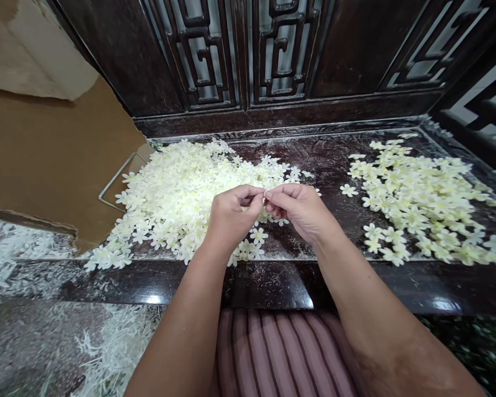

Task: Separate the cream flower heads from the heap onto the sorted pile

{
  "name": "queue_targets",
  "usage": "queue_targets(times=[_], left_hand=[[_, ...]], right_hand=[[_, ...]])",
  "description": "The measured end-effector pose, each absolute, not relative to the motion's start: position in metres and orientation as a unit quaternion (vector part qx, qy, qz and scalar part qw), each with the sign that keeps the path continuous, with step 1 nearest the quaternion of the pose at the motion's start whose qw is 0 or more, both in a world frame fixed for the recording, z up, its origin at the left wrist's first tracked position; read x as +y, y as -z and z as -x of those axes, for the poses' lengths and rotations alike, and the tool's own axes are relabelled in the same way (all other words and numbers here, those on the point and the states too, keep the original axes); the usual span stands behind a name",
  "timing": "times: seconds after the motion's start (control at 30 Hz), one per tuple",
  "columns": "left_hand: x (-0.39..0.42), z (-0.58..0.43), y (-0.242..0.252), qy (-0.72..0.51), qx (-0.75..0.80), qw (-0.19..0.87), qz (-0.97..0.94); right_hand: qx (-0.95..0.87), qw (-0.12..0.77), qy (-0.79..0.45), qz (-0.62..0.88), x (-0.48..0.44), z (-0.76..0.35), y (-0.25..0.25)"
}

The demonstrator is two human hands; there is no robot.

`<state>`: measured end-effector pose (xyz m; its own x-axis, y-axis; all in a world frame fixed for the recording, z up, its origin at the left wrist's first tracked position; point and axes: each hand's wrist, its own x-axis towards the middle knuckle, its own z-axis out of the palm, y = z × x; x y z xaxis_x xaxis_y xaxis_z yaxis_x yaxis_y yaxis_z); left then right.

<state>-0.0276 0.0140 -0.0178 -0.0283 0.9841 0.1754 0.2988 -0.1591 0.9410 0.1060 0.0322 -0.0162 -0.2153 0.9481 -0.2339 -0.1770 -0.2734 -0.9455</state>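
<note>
My left hand (236,212) and my right hand (298,207) meet fingertip to fingertip above the dark wooden bench (326,231). Both are closed in a pinch. Something small and whitish shows between the fingertips, too little to name. Just below and to the left of my hands lies a big heap of white artificial flowers (177,193) with pale yellow centres. A second heap of the same flowers (421,193) spreads over the bench to the right, apart from my right hand. A single loose flower (349,190) lies at its left edge.
A brown cardboard box (53,154) leans in at the left, beside a bent metal wire handle (116,182). Behind the bench rises a carved dark wooden backrest (243,55). White scraps (116,342) litter the floor at lower left. Striped fabric (273,353) covers my lap.
</note>
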Motion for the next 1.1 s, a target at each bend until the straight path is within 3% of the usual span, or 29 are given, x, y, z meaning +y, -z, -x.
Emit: queue_targets(times=[0.73,1.1], left_hand=[[0.0153,0.0303,0.0161,-0.488,0.542,0.395,-0.558],[0.0161,0.0342,0.0169,-0.472,0.536,0.419,-0.561]], right_hand=[[-0.439,0.427,-0.676,0.410,0.0320,-0.1093,0.0150],[-0.475,0.432,-0.631,0.437,0.0306,-0.1054,0.0172]])
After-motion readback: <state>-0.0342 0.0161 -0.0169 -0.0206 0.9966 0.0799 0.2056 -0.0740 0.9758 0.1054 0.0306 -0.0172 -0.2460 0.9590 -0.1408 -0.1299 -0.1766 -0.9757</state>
